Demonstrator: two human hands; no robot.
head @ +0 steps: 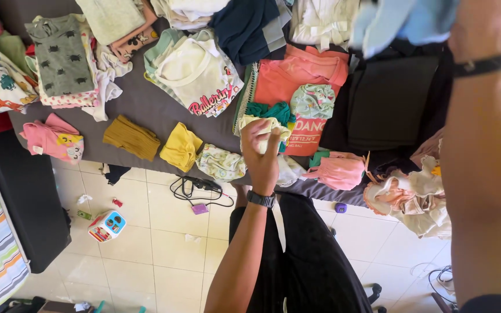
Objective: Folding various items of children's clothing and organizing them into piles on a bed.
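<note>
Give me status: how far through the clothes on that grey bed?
Partly done, by the look of it. Folded pieces already lie on the grey bed: a mustard piece, a yellow one, a pink one. In hand: the left hand grips a pale garment; the right hand lifts a light blue garment. Left: a loose heap of cream and peach clothes at the right edge.

floor: pale square tiles [163, 243] | furniture: grey-covered surface [146, 104], perhaps a bed | light: bright daylight

Black wristbands, bare forearms, black trousers [314, 261]
</note>
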